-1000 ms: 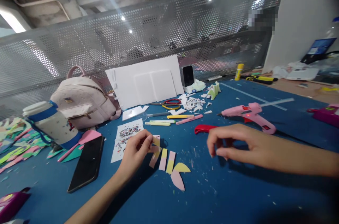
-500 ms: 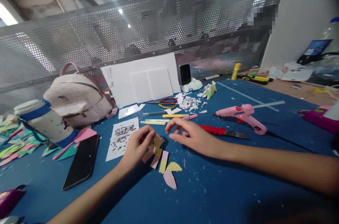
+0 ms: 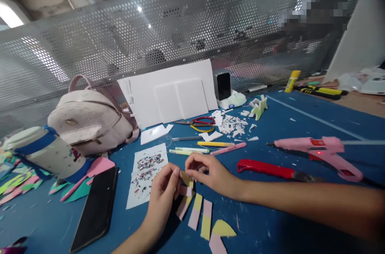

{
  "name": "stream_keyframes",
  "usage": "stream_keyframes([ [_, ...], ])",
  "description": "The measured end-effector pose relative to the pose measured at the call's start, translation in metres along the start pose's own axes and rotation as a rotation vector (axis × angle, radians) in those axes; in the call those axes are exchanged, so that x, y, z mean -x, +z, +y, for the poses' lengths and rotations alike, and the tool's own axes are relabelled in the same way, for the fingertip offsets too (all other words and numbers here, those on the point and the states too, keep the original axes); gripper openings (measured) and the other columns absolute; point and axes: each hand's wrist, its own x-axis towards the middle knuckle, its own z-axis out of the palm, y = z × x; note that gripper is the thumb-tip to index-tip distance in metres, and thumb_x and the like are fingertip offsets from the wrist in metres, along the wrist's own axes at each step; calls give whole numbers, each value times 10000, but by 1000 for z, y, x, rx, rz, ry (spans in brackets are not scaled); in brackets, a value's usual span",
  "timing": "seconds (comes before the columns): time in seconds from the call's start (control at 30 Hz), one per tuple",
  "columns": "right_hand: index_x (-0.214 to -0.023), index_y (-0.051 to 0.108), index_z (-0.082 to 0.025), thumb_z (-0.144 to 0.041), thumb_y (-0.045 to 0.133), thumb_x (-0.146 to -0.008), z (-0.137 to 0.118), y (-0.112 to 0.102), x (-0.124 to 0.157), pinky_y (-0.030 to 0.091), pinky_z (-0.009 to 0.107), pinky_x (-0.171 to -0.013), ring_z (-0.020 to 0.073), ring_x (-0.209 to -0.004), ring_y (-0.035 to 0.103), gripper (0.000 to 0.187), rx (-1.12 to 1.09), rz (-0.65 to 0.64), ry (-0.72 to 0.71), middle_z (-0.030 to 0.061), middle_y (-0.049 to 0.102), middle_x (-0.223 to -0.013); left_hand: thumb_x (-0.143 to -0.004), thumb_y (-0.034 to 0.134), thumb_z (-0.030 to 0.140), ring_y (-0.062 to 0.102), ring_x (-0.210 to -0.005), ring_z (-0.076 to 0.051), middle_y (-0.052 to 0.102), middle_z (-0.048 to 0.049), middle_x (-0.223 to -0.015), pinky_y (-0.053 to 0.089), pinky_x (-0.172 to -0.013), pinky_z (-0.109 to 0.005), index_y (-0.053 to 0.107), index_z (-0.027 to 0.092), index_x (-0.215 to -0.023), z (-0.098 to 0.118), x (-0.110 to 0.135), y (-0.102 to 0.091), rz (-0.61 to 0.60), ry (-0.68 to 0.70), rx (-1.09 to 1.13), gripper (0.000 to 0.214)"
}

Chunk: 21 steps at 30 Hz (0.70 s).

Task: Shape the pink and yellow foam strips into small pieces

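Observation:
My left hand [image 3: 164, 192] is closed, thumb and fingers pinching a small pink-and-yellow foam piece [image 3: 188, 180]. My right hand [image 3: 212, 174] meets it from the other side, its thumb and fingertips closed at the piece's upper edge. Fingers partly hide the piece. Just below lie flat pink-and-yellow strips [image 3: 206, 220], and nearer me a yellow leaf shape [image 3: 223, 228] beside a pink one [image 3: 217, 244]. Left of my hands is a white sheet [image 3: 132, 192] strewn with tiny coloured bits.
To the right are a red-handled knife [image 3: 266, 168] and a pink glue gun [image 3: 319, 152] with its light on. Markers [image 3: 215, 144], scissors [image 3: 203, 123] and white scraps [image 3: 233, 125] lie beyond my hands. A phone [image 3: 96, 206], a bottle [image 3: 64, 158] and a backpack [image 3: 87, 113] are left.
My right hand has moved left to my left hand, and its fingertips have closed at the foam piece. The view has shifted, so the table things appear larger and nearer.

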Motion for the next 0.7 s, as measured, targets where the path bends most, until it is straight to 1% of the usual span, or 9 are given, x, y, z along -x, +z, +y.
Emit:
stream_keyframes([
  [0.07, -845, 594, -171, -227, 606, -894, 1, -1, 1, 383, 204, -550, 112, -679, 515, 75, -43, -13, 38, -13, 569, -789, -935, 538, 500, 320, -460, -74, 405, 68, -554, 266, -447, -179, 540, 167, -750, -2, 0, 0, -13, -63, 44, 380],
  [0.17, -848, 594, -169, -209, 603, -885, 0, -3, 1, 384, 201, -557, 106, -672, 512, 55, -65, -17, 85, -15, 567, -777, -921, 556, 523, 328, -450, -69, 418, 65, -535, 261, -440, -175, 546, 166, -731, -3, 0, 0, -22, -98, 88, 404],
  [0.23, -856, 596, -169, -191, 597, -878, 0, -4, 1, 394, 202, -576, 105, -677, 516, 31, -57, 4, 112, -14, 572, -784, -922, 564, 515, 333, -466, -68, 419, 63, -546, 263, -454, -171, 576, 161, -765, -1, 0, 2, 14, -128, 116, 387],
  [0.33, -849, 592, -169, -174, 594, -870, 2, -5, 1, 386, 197, -567, 102, -667, 510, 21, -51, -1, 125, -19, 567, -766, -886, 613, 535, 364, -494, -66, 476, 46, -592, 281, -473, -168, 595, 163, -798, 2, 2, 4, 20, -160, 164, 383],
  [0.43, -848, 590, -173, -178, 593, -882, 3, -6, 2, 369, 197, -556, 92, -640, 480, 34, -38, -10, 112, -28, 553, -749, -883, 630, 512, 391, -503, -72, 512, 34, -596, 287, -480, -171, 606, 172, -829, 4, 5, 5, -14, -211, 155, 345],
  [0.53, -838, 593, -182, -149, 598, -875, 3, -8, 3, 350, 198, -529, 82, -604, 449, 50, -11, -13, 89, -34, 551, -753, -910, 610, 457, 421, -490, -76, 568, 9, -631, 280, -453, -179, 616, 183, -838, 5, 7, 5, -45, -213, 130, 284],
  [0.6, -825, 593, -183, -123, 601, -866, 1, -9, 3, 358, 199, -531, 90, -638, 479, 73, 2, -19, 39, -21, 567, -791, -927, 592, 419, 413, -454, -69, 566, 10, -629, 261, -427, -186, 610, 188, -813, 4, 8, 5, -66, -220, 139, 258],
  [0.7, -845, 615, -178, -121, 615, -870, -1, -10, 4, 395, 211, -580, 115, -752, 550, 61, 10, -33, -55, 20, 602, -904, -940, 567, 405, 377, -420, -58, 546, 19, -626, 231, -405, -192, 589, 190, -778, 3, 8, 6, -106, -247, 171, 270],
])
